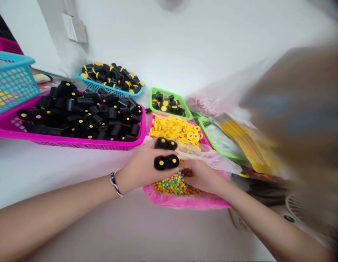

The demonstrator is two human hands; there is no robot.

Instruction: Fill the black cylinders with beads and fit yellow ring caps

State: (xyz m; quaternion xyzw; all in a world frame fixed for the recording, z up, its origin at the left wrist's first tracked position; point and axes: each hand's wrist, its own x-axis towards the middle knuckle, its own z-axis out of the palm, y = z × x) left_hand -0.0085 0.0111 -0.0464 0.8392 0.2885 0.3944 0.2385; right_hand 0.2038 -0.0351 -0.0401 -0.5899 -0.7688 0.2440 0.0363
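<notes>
Several black cylinders with yellow centres point(166, 162) stick out between the fingers of my left hand point(138, 165), which is closed round them above the pink-lined basket. My right hand point(203, 176) reaches in from the right, its fingers bent round a small dark brown piece point(187, 172) just beside the held cylinders. Under both hands lie many small multicoloured beads point(174, 185) in a basket lined with pink plastic point(182, 202). Yellow rings point(174, 127) fill a pink basket right behind my hands.
A large magenta basket point(87, 140) of black cylinders stands at the left, near a blue basket point(16, 85). Behind are a blue tray point(103, 87) and a green tray point(169, 90) of black and yellow parts. A blurred brown shape point(300, 109) fills the right.
</notes>
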